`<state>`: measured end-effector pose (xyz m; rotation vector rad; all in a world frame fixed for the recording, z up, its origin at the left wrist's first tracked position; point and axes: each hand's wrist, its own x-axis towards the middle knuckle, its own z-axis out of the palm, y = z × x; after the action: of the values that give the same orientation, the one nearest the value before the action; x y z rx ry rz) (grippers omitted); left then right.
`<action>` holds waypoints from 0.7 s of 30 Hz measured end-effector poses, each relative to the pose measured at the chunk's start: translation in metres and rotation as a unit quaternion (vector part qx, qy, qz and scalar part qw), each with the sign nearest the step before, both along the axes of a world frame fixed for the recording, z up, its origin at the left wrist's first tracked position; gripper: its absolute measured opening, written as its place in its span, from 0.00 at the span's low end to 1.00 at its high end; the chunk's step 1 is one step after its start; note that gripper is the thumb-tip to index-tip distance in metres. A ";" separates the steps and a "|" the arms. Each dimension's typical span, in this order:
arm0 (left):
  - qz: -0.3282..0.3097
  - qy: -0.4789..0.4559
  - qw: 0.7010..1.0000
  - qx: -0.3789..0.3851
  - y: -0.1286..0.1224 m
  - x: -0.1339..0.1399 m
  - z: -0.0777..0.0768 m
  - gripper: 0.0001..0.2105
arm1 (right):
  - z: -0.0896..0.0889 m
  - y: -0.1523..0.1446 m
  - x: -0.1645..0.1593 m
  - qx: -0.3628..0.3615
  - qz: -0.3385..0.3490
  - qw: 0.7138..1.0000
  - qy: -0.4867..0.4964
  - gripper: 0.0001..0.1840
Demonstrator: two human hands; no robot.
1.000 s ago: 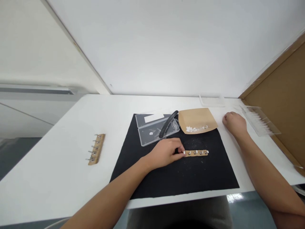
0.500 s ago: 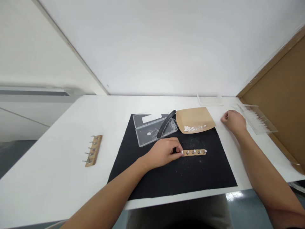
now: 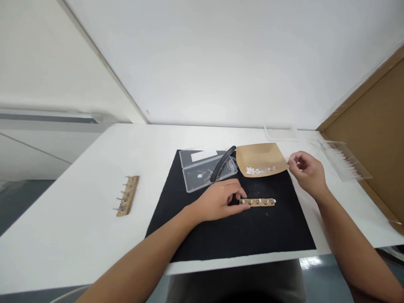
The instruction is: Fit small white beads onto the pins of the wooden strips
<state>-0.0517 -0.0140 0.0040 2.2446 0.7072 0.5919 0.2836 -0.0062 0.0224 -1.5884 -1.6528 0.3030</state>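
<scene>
My left hand (image 3: 222, 199) rests on the black mat, its thumb and fingertips on opposite edges of a brown strip (image 3: 261, 205) at its left end. Small metal fittings and small white pieces (image 3: 260, 200) stand along the strip. My right hand (image 3: 306, 170) is closed in a pinch at the right corner of a brown paper tray (image 3: 261, 152); whatever lies between its fingertips is too small to make out. A heap of small white flakes (image 3: 252, 171) lies at the tray's front side.
Behind my left hand a hinged clear plastic case (image 3: 192, 185) lies open, a curved black bar (image 3: 222, 165) across it. Another brown strip with metal clips (image 3: 128, 195) lies left. Clear boxes (image 3: 342, 162) sit by the cardboard wall (image 3: 372, 101) at right. The black mat (image 3: 221, 244) covers the table's middle.
My right hand has moved left to the paper tray's corner, its fingers now in a pinch. My left fingers have parted slightly at the strip's end. The view has shifted a little.
</scene>
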 end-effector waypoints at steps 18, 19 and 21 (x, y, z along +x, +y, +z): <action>0.044 -0.225 0.968 0.105 -0.012 0.020 0.001 0.11 | 0.006 -0.043 -0.085 0.036 0.299 0.954 0.000 0.05; 0.047 -0.223 0.968 0.107 -0.013 0.021 0.000 0.11 | 0.006 -0.043 -0.085 0.043 0.300 0.953 -0.004 0.05; 0.060 -0.223 0.966 0.117 -0.014 0.022 0.001 0.10 | 0.007 -0.044 -0.086 0.054 0.301 0.952 -0.015 0.05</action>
<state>-0.0298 -0.0281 0.0053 2.1697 0.5656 1.2493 0.1979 -0.0500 0.0294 -0.9781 -2.1141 0.4877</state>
